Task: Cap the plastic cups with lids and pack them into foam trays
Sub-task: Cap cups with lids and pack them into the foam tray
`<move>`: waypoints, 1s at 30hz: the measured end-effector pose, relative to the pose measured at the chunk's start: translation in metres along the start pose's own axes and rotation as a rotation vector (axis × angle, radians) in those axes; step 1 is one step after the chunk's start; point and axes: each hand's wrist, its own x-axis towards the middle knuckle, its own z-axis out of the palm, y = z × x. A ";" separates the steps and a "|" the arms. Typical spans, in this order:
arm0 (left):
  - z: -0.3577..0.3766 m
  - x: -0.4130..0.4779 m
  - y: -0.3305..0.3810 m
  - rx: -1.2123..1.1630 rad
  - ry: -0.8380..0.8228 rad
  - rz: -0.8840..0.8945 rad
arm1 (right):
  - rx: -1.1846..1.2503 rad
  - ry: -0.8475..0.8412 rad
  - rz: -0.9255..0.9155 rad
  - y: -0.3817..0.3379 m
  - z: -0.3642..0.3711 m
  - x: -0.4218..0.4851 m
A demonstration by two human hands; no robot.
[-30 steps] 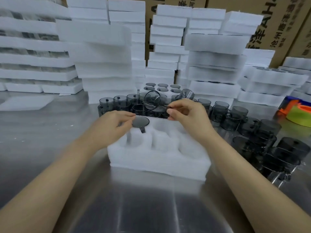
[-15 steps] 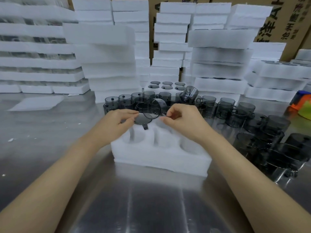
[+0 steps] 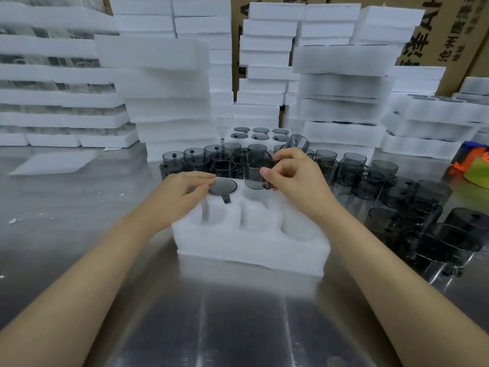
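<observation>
A white foam tray point(image 3: 251, 242) with round pockets lies on the steel table in front of me. A smoky grey capped cup point(image 3: 223, 187) sits in its far left pocket, and my left hand point(image 3: 182, 194) pinches the lid's edge with thumb and fingers. My right hand point(image 3: 293, 178) grips a second smoky cup point(image 3: 255, 172) by its handle side, upright over the far middle pocket. Behind the tray stands a cluster of loose cups point(image 3: 201, 160), some of them lidded.
More grey cups point(image 3: 412, 202) crowd the table to the right. Tall stacks of foam trays point(image 3: 169, 88) wall off the back, and a packed tray point(image 3: 260, 135) lies behind the cups. An orange and green tape dispenser point(image 3: 473, 165) sits far right. Cardboard boxes point(image 3: 444, 30) stand behind.
The right hand has lowered its cup from a tilted pose to upright over the middle pocket. The left hand stays on the capped cup's lid in the far left pocket.
</observation>
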 end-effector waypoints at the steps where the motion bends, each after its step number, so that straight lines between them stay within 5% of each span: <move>1: 0.000 0.000 0.000 -0.001 0.001 0.000 | 0.025 -0.022 0.016 0.000 -0.001 0.000; 12: 0.000 -0.001 0.000 0.004 0.001 0.012 | 0.213 -0.101 0.024 0.003 0.001 0.000; 30: 0.001 0.000 -0.003 -0.028 -0.006 -0.002 | -0.108 -0.175 -0.086 -0.003 0.002 -0.002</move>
